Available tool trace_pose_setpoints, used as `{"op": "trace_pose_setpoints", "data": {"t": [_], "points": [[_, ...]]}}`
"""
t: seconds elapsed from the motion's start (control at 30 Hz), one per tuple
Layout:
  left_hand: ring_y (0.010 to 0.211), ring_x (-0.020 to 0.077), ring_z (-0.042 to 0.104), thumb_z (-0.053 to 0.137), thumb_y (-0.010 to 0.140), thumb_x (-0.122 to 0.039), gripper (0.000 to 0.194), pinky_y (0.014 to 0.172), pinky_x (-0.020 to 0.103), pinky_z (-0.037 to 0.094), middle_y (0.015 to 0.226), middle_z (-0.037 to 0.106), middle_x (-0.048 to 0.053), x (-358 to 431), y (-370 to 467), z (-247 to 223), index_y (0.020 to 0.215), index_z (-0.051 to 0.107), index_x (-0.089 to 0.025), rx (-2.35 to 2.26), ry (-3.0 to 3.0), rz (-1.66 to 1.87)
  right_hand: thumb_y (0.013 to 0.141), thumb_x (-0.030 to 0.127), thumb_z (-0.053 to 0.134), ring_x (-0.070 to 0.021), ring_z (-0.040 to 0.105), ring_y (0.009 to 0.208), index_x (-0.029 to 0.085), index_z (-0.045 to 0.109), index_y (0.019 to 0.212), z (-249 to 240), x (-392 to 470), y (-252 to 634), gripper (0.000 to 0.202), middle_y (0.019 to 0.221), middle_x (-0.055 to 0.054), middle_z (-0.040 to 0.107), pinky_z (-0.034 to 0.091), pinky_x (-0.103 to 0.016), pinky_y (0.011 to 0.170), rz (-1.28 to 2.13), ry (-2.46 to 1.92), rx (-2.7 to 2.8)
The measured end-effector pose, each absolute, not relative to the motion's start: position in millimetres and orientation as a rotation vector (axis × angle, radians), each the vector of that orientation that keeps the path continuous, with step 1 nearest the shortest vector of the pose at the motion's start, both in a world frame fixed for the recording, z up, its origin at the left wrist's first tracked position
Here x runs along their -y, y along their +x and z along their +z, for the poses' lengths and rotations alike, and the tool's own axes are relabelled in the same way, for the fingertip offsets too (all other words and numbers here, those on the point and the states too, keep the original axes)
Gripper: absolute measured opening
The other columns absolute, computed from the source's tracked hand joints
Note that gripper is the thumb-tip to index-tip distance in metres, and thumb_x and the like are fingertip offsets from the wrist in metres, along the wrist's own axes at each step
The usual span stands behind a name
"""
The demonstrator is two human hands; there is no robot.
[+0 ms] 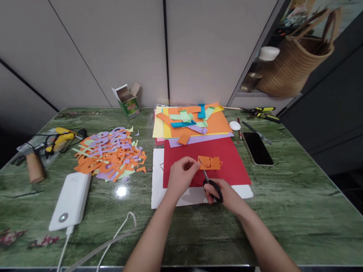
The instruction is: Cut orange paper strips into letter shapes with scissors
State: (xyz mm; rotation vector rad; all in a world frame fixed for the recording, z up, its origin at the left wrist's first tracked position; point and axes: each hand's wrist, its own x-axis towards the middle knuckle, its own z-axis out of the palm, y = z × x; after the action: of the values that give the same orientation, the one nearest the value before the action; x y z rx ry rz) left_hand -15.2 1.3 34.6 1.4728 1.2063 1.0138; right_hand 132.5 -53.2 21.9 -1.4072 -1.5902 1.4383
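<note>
While pinched, orange paper (210, 162) extends beyond left fingers (197, 164).

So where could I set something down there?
The table between the phone and the near edge looks bare; so does a smaller patch between the power bank and white paper. It's crowded around scrap pile and colored sheets.
</note>
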Motion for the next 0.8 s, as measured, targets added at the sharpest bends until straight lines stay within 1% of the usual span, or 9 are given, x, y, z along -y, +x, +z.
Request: {"op": "trace_pose_setpoints", "data": {"t": [0.13,0.33,0.57,0.8], "points": [[0.058,0.0105,0.050,0.049,0.072,-0.035,0.022,0.054,0.021,0.037,0.061,0.056,-0.001,-2.8,-15.6,33.6,0.066,0.057,-0.016,-1.230,1.475,1.043,0.079,0.045,0.045,-0.0113,0.047,0.050,0.015,0.049,0.056,21.4,52.5,132.4,0.037,0.050,0.001,0.053,0.033,-0.022,0.051,1.430,-1.441,1.607],[0.059,0.0103,0.050,0.048,0.073,-0.031,0.019,0.056,0.021,0.037,0.061,0.055,-0.001,-4.7,-15.5,31.8,0.067,0.056,-0.016,-1.239,1.504,1.038,0.077,0.044,0.047,-0.0115,0.047,0.050,0.015,0.049,0.057,19.7,52.4,132.6,0.035,0.050,0.001,0.053,0.033,-0.021,0.050,1.448,-1.467,1.597],[0.062,0.0110,0.051,0.048,0.073,-0.028,0.015,0.057,0.021,0.038,0.065,0.056,0.000,0.1,-15.1,35.5,0.068,0.055,-0.016,-1.143,1.538,0.976,0.081,0.046,0.042,-0.0114,0.048,0.051,0.015,0.049,0.060,25.0,53.8,132.7,0.038,0.052,-0.001,0.054,0.034,-0.022,0.052,1.515,-1.351,1.560],[0.062,0.0109,0.051,0.048,0.073,-0.027,0.015,0.057,0.021,0.038,0.064,0.056,0.000,1.0,-16.1,37.6,0.067,0.055,-0.015,-1.107,1.545,0.961,0.081,0.046,0.041,-0.0117,0.049,0.052,0.014,0.050,0.062,20.6,54.8,133.2,0.038,0.053,-0.001,0.054,0.034,-0.022,0.052,1.524,-1.310,1.536]]}}
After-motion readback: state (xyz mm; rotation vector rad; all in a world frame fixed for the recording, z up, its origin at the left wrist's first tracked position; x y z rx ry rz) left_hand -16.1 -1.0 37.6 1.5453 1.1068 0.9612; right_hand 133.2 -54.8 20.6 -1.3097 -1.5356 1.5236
